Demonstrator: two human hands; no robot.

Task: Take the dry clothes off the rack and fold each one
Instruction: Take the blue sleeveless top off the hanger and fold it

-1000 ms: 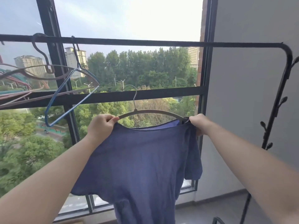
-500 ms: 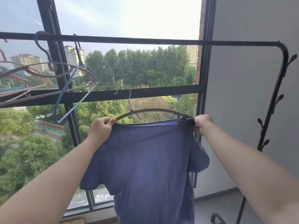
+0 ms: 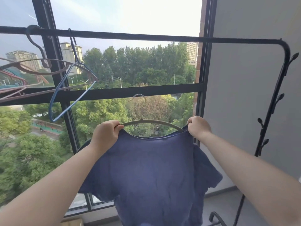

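Both curled: L grip (image 3: 105, 134) & R grip (image 3: 197, 126) pinch blue shirt (image 3: 154, 173) shoulders on hanger (image 3: 154, 121), below rack (image 3: 146, 37).

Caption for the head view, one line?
Left hand and right hand hold a blue T-shirt on its beige hanger, below the black rack rail.

Open room lies under the rack rail (image 3: 146, 37) right of the blue hanger (image 3: 74, 101); brown hangers (image 3: 24, 70) crowd left.

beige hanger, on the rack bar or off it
Off. The hook of the beige hanger hangs free below the rack bar; the left hand and right hand hold it up with the blue shirt.
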